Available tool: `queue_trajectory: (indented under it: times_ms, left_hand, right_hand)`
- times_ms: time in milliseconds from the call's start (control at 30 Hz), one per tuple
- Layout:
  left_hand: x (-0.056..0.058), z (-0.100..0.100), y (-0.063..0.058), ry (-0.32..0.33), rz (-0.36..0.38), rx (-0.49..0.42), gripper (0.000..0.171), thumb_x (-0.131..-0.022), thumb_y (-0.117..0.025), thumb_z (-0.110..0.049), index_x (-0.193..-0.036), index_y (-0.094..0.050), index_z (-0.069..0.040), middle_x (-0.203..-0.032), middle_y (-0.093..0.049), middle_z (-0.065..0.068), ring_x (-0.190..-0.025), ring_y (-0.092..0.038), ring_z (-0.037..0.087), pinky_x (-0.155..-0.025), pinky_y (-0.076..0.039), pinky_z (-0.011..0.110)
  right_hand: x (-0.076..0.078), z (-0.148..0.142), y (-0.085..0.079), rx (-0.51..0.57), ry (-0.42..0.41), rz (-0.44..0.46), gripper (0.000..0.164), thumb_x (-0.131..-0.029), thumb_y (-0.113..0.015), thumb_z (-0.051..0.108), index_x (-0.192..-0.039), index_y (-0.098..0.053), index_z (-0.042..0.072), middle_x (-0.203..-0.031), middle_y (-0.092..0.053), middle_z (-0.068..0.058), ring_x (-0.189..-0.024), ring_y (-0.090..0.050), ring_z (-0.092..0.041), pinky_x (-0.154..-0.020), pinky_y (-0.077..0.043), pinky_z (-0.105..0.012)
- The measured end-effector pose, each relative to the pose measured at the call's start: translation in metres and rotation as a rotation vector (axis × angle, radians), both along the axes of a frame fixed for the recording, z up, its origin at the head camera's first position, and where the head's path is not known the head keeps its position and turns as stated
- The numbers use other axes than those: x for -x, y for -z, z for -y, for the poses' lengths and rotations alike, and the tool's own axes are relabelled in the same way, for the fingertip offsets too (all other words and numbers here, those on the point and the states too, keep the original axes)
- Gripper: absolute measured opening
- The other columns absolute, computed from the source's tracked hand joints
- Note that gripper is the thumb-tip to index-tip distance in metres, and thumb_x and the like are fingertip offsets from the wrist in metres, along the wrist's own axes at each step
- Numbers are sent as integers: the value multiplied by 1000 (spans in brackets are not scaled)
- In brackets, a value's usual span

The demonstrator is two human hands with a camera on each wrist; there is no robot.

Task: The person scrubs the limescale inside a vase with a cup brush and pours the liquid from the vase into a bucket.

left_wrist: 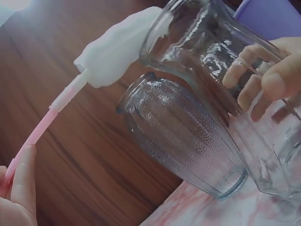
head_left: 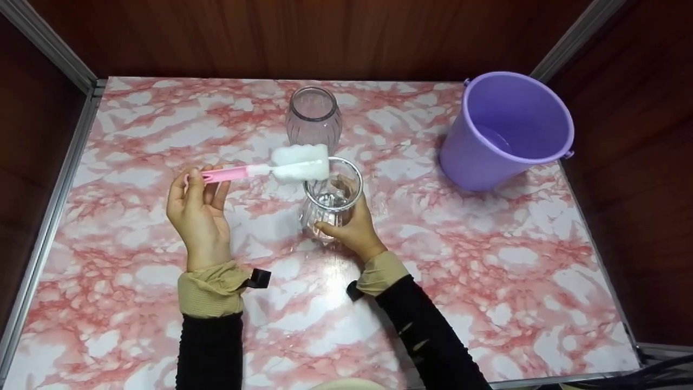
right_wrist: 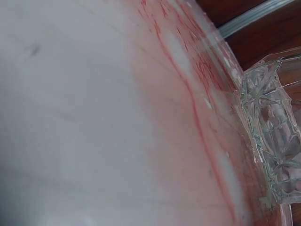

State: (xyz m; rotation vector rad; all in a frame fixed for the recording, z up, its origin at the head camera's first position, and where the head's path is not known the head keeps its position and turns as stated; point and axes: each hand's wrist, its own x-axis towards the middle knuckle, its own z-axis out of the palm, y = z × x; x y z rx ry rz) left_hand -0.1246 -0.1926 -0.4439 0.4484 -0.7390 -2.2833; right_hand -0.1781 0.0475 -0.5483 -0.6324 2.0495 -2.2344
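My left hand (head_left: 203, 216) pinches the pink handle of a sponge bottle brush (head_left: 224, 174). Its white sponge head (left_wrist: 117, 47) is at the mouth of a clear glass vase (head_left: 327, 214), overlapping the rim's left side in the head view. Around the vase's right side curl the fingers of my right hand (head_left: 357, 225), thumb toward the front. Behind them a second ribbed glass vase (head_left: 314, 127), faintly purple, stands upright on the table. In the right wrist view only the faceted base of the held vase (right_wrist: 275, 127) shows, at the right edge.
A purple bucket (head_left: 471, 151) stands at the back right of the red-and-white marbled table (head_left: 487, 303). Wooden panels (head_left: 325, 38) close off the back and sides. Part of a pale round object (head_left: 349, 384) shows at the bottom edge.
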Motion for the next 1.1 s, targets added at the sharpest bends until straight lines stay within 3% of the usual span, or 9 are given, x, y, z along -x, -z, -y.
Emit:
queue_trajectory:
  times_ms: [233, 433, 800, 933, 1100]
  left_hand:
    - [-2, 14, 11, -41, 31, -125, 12, -99, -61, -3, -104, -58, 8, -98, -65, 20, -85, -71, 27, -78, -61, 31]
    - [-3, 23, 25, -61, 45, -190, 8, -100, -59, -1, -100, -60, 7, -100, -63, 19, -83, -69, 27, -78, -61, 31]
    - [-5, 39, 45, -94, 182, -281, 6, -104, -52, -3, -107, -53, 2, -115, -57, 18, -97, -64, 27, -83, -60, 33]
    - [-5, 41, 50, -109, 211, -280, 3, -105, -48, -2, -105, -51, -1, -112, -57, 17, -97, -63, 27, -86, -60, 35]
    - [-4, 39, 59, -84, 226, -200, 5, -107, -42, -4, -104, -46, -3, -113, -52, 16, -96, -61, 26, -91, -58, 35]
  right_hand:
    - [1, 0, -1, -36, 28, 6, 102, -65, -88, -6, -149, -32, -2, -148, -45, -23, -137, -45, -35, -117, -35, -37]
    - [0, 1, 0, 23, -8, 12, 101, -65, -86, -11, -149, -30, -2, -148, -42, -23, -139, -42, -38, -117, -37, -41]
    - [0, 1, 4, -4, 6, -31, 101, -65, -87, -5, -149, -30, -3, -148, -44, -24, -139, -44, -35, -116, -38, -39]
    - [0, 1, 3, -27, 14, -32, 101, -65, -88, -5, -149, -30, -2, -148, -44, -24, -138, -45, -35, -116, -38, -38]
    - [0, 1, 4, -38, 28, -17, 100, -66, -88, -6, -148, -31, -2, -148, -45, -23, -138, -46, -35, -116, -37, -37]
